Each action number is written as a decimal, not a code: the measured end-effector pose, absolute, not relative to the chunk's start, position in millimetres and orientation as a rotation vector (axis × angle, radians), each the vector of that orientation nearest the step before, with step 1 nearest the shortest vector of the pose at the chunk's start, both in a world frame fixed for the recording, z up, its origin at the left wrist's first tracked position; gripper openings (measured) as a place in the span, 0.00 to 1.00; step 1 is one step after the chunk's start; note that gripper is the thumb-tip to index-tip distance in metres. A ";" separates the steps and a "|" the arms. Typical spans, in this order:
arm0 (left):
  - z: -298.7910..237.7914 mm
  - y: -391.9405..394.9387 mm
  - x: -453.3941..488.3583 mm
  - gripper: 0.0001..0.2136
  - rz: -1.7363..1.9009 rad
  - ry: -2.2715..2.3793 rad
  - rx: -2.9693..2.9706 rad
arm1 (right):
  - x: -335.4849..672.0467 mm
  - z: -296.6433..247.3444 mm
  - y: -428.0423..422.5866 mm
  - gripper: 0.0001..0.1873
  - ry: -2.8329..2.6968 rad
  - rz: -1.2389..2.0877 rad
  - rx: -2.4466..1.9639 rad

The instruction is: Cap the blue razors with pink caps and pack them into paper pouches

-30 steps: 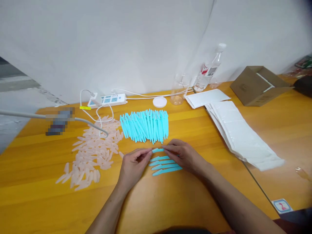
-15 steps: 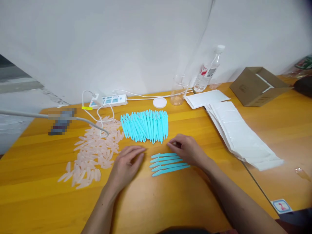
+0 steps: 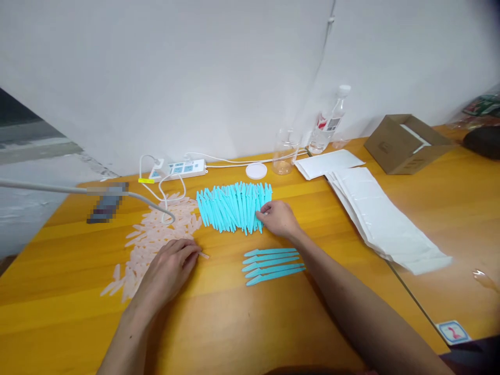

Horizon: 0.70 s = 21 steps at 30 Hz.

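My left hand (image 3: 174,263) is beside the heap of pale pink translucent caps (image 3: 158,229). Thumb and forefinger pinch one small pink cap (image 3: 203,254), whose end sticks out to the right. At the right end of the pile of turquoise eyebrow razors (image 3: 230,208), my right hand (image 3: 278,217) has its fingertips closed on a razor, partly hidden by the fingers. Below that hand, several turquoise razors (image 3: 273,264) lie side by side in a row, their narrow heads pointing left; my right forearm passes by their right ends.
Behind the pile are a white round lid (image 3: 256,171), a clear jar (image 3: 283,156) and a power strip (image 3: 183,169) with cables. A water bottle (image 3: 328,125), white packets (image 3: 383,219) and an open cardboard box (image 3: 402,143) stand right. A grey cable (image 3: 58,186) crosses the left side.
My left hand has moved left to the pink caps and now pinches one. My right hand has moved up and left from above the razor row to the pile. The view has shifted slightly.
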State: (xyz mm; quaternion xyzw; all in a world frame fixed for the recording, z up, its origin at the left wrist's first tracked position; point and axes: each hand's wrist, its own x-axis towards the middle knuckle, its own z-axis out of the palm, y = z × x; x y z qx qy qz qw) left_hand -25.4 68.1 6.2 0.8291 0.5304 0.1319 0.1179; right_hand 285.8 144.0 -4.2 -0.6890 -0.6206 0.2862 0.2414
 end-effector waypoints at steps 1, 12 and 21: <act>7.9 67.2 -24.8 0.11 0.411 1.565 2.363 | 288.1 -3.0 143.8 0.08 -1.681 0.794 -1.878; 2.8 69.3 20.9 0.12 0.700 1.587 1.735 | 342.5 8.4 101.7 0.20 -1.373 1.499 -1.283; -6.8 58.1 28.1 0.11 0.621 1.687 1.942 | 337.1 0.1 84.5 0.19 -1.705 1.575 -1.267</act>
